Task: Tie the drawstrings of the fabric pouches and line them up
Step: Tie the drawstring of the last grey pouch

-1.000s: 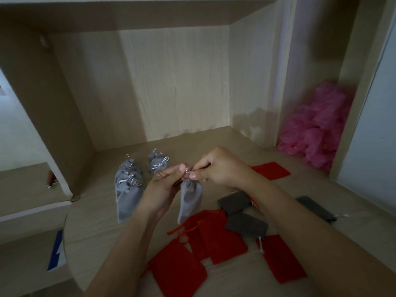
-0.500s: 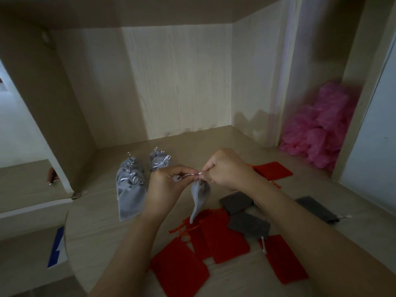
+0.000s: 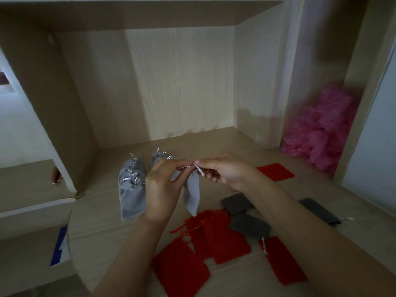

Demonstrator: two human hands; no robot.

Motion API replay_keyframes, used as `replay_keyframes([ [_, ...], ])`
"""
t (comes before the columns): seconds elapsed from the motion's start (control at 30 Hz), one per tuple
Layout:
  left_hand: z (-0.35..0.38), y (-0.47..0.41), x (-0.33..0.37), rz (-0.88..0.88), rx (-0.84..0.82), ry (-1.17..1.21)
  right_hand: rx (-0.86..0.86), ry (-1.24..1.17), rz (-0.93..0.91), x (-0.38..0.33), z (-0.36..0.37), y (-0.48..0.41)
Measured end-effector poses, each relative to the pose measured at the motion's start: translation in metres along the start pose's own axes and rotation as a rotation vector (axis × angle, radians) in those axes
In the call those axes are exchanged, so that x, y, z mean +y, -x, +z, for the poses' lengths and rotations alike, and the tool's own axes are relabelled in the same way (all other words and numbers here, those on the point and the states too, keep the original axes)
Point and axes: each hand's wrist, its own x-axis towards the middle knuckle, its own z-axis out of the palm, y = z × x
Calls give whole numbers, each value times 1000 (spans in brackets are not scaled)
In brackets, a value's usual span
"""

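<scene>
Red pouches (image 3: 227, 239) and dark pouches (image 3: 249, 227) lie flat below both hands. Left hand (image 3: 164, 187) and right hand (image 3: 227, 171) pinch the string (image 3: 199, 169); grey pouch (image 3: 192, 194) hangs between them. Tied pouches (image 3: 131, 187) left of and beyond left hand, partly hidden. Pink bags (image 3: 321, 133) far beyond right hand.

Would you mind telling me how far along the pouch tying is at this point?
Done: a few light grey pouches lie tied and lined up at the left. In hand: the left hand and right hand pinch the drawstring of another grey pouch, the hanging pouch. Left: the red pouches and dark grey pouches lie flat and scattered, apparently not yet tied.
</scene>
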Motion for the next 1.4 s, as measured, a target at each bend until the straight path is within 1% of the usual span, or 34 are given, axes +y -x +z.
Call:
replay_keyframes([
  [0.07, 1, 0, 0, -30, 8, 9, -58, -109, 64, 0, 0, -1],
  [0.17, 2, 1, 0, -46, 6, 53, -110, -167, 120, -1, -5, -2],
  [0.27, 5, 2, 0, -19, -23, 69, -115, -159, 128, 0, -6, -3],
  [0.33, 7, 2, -1, -52, -2, 65, -81, -169, 129, 1, -4, -5],
  [0.43, 7, 1, -3, -159, 33, 111, 5, -268, 117, -1, -5, -7],
  [0.53, 8, 1, 2, -273, 26, 188, 69, -420, 118, -3, -9, -10],
  [0.67, 13, 0, 7, -580, -22, 465, 132, -535, 58, 3, -3, -15],
  [0.77, 13, -1, 3, -700, -5, 604, 152, -490, -27, 12, 2, -16],
  [0.9, 10, -4, 1, -733, 18, 677, 139, -362, -179, 17, 5, -15],
  [1.03, 10, -4, -4, -739, 15, 677, 135, -132, -266, 20, 10, -15],
  [1.13, 11, -3, -4, -743, -38, 681, 194, -43, -301, 22, 8, -16],
  [1.27, 12, -4, -3, -837, -175, 801, 287, -92, -298, 19, 3, -16],
  [1.4, 14, -3, -1, -864, -285, 808, 328, -130, -249, 19, 1, -18],
])
